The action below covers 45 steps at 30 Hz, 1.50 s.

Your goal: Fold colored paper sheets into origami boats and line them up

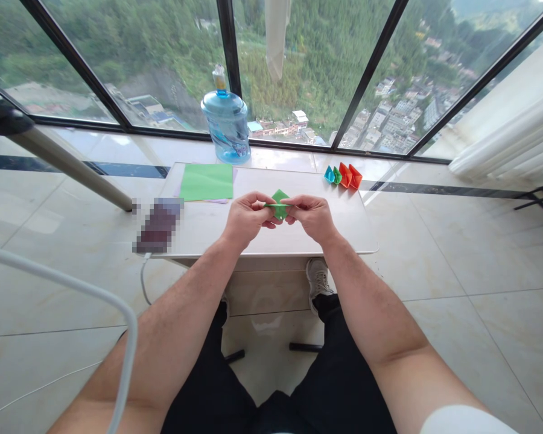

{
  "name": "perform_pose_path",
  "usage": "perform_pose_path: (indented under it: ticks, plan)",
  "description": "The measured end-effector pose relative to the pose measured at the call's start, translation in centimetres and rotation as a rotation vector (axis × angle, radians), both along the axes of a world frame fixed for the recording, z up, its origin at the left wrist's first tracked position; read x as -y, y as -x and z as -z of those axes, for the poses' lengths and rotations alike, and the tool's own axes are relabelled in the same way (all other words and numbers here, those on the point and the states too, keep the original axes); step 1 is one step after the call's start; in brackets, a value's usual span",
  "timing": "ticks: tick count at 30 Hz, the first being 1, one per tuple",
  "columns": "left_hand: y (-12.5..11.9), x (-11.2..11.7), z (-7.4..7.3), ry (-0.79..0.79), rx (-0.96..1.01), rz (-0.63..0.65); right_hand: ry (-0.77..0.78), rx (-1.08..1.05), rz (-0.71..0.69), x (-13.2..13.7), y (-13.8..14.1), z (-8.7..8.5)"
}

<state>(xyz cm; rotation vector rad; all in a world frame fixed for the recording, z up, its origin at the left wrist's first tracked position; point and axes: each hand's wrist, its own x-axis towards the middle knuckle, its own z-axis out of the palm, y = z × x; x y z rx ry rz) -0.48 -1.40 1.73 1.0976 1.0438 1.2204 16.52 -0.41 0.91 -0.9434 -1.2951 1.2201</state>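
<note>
Between my two hands, above the small white table (203, 232), is a folded piece of green paper (279, 199). My left hand (252, 216) pinches its left corner between thumb and fingers. On the opposite side, my right hand (311, 214) grips the right corner the same way. The paper's upper point sticks up between the fingertips, and part of its lower half shows below them. A stack of square paper with a green sheet (207, 182) on top lies at the table's back left. Folded paper pieces stand at the back right: blue (329, 175), green (337, 176) and red (349, 176).
A blurred-out, phone-like object (157, 226) with a white cable (143, 280) lies at the table's left edge. Behind the table, a blue water jug (227, 126) stands by the window. A pole (72, 154) slants in at left, and a white curved tube (95, 289) crosses the lower left.
</note>
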Motion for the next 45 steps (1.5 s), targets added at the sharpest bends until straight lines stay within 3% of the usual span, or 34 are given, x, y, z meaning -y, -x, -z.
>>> perform_pose_path:
  ticks: [12, 19, 23, 29, 37, 45]
  plan:
    - [0.0, 0.0, 0.2, -0.046, 0.078, -0.019, 0.06, -0.041, -0.036, 0.2, -0.3, -0.5]
    - [-0.2, 0.0, 0.5, -0.108, -0.099, -0.129, 0.013, 0.088, -0.022, 0.4, -0.2, -0.2]
    - [-0.2, -0.2, 0.7, -0.064, -0.065, -0.124, 0.005, 0.079, 0.009, 0.3, 0.0, -0.1]
    - [-0.2, -0.2, 0.8, -0.037, -0.005, -0.109, 0.117, 0.078, 0.056, -0.2, 0.1, 0.2]
    - [0.1, -0.6, 1.2, 0.167, 0.196, -0.061, 0.14, -0.02, 0.057, -0.2, -0.4, 0.2]
    - [0.3, -0.4, 0.7, 0.151, 0.102, -0.095, 0.156, 0.021, 0.055, -0.6, -0.5, 0.4]
